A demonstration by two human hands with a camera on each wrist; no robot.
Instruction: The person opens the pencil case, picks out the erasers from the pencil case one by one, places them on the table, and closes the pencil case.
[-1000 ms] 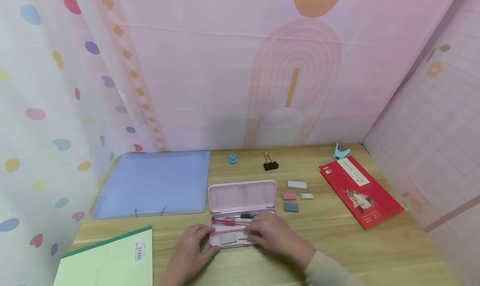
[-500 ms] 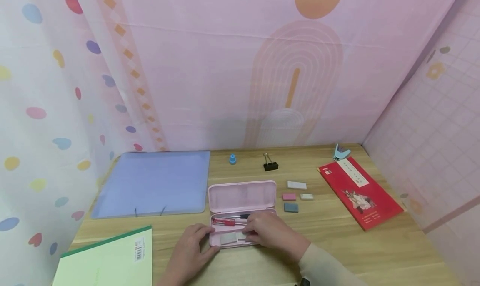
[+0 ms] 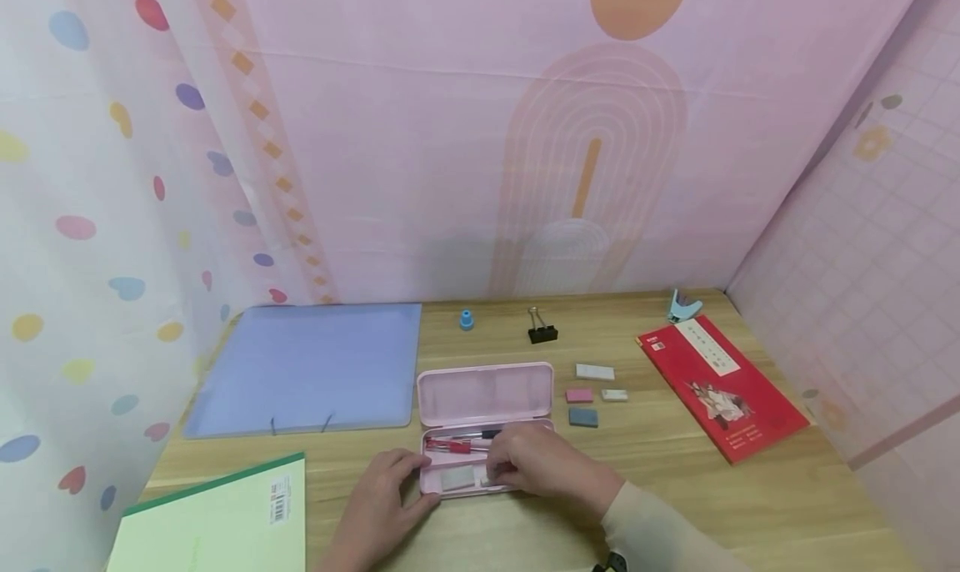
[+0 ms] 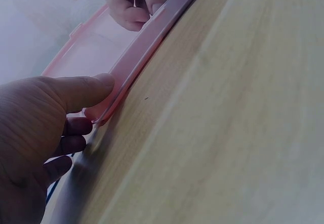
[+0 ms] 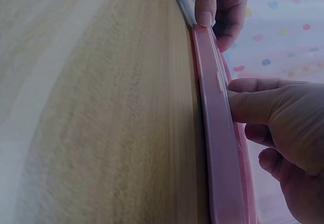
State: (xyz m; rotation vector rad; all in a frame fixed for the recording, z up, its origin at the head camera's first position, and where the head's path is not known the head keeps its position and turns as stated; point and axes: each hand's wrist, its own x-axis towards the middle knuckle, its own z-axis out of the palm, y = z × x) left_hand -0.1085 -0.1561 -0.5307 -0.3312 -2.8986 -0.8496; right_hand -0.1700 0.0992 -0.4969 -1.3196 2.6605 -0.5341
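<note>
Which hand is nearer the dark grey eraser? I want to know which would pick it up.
Right. The right hand lies in the pink case, just below-left of the dark grey eraser; the left hand grips the case's far left corner.

Two bare hands, no gloves, no rings visible. Left hand: bare to the frame edge, no sleeve in view. Right hand: long sleeve in pale beige, close-fitting, plain, ending at the wrist. Small dark item at the underside of the right wrist, possibly a strap or band; too little visible to confirm. Fingers with short, unpainted nails in the wrist views.
</note>
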